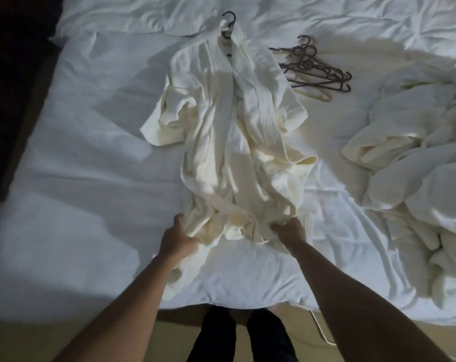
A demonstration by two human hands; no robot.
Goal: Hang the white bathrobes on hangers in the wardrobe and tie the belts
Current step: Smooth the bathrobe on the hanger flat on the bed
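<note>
A white bathrobe (221, 121) lies lengthwise on the bed (78, 158), its collar on a dark hanger (228, 20) whose hook points to the far side. Its belt (228, 209) crosses the lower part of the robe. My left hand (178, 237) grips bunched robe fabric at the near left. My right hand (289, 229) grips the fabric at the near right. Both hands hold the robe's lower end close to the bed's front edge.
A heap of spare dark hangers (314, 67) lies on the bed right of the robe's shoulder. More crumpled white robes or bedding (417, 158) are piled along the right side. Pillows (143, 14) line the far edge. My legs stand at the bed's foot.
</note>
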